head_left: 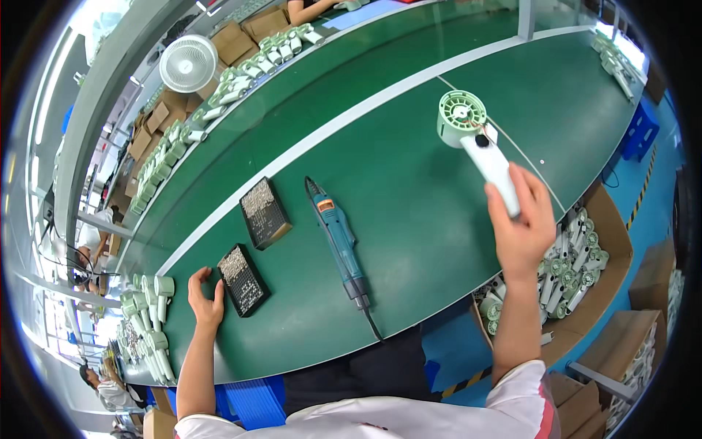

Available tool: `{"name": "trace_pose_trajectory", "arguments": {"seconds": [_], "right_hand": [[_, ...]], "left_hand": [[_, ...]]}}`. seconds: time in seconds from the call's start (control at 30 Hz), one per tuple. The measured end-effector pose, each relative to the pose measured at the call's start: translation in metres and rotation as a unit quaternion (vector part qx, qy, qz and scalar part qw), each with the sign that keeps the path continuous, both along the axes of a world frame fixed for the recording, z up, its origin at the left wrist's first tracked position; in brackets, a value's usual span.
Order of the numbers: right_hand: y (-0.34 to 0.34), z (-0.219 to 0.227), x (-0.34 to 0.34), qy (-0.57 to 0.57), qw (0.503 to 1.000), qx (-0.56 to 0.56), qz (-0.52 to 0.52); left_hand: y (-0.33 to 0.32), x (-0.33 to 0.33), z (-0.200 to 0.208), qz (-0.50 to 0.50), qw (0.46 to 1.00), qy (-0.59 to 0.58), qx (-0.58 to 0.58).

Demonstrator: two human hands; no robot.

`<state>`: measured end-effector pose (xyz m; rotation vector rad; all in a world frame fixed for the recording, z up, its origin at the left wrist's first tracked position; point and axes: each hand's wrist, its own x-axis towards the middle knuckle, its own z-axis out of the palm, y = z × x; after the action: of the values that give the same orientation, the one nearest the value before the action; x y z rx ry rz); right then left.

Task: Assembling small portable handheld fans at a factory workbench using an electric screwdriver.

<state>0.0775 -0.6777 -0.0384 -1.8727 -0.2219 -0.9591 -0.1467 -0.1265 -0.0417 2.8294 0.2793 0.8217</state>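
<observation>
Green-and-white fan unit [477, 151] held in my right hand [525, 230]

Labels: the teal electric screwdriver [338, 245] bears an orange label [326, 206], its print too small to read. Surface: green bench [409, 219] with a white strip [349, 115]; blue floor [658, 201] and a carton [619, 245] of units at right. My right hand is closed round the fan unit's white handle [497, 175], above the bench. My left hand [206, 301] is loosely open beside the nearer black tray [256, 305]; I cannot tell whether they touch. My grip covers part of the handle.
</observation>
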Motion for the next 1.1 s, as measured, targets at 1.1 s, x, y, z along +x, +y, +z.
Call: {"name": "trace_pose_trajectory", "arguments": {"seconds": [1.1], "right_hand": [[-0.243,-0.038,0.393,0.317,0.864,-0.261,-0.291]], "left_hand": [[-0.005,0.006,0.006,0.023,0.999,0.046,0.005]]}}
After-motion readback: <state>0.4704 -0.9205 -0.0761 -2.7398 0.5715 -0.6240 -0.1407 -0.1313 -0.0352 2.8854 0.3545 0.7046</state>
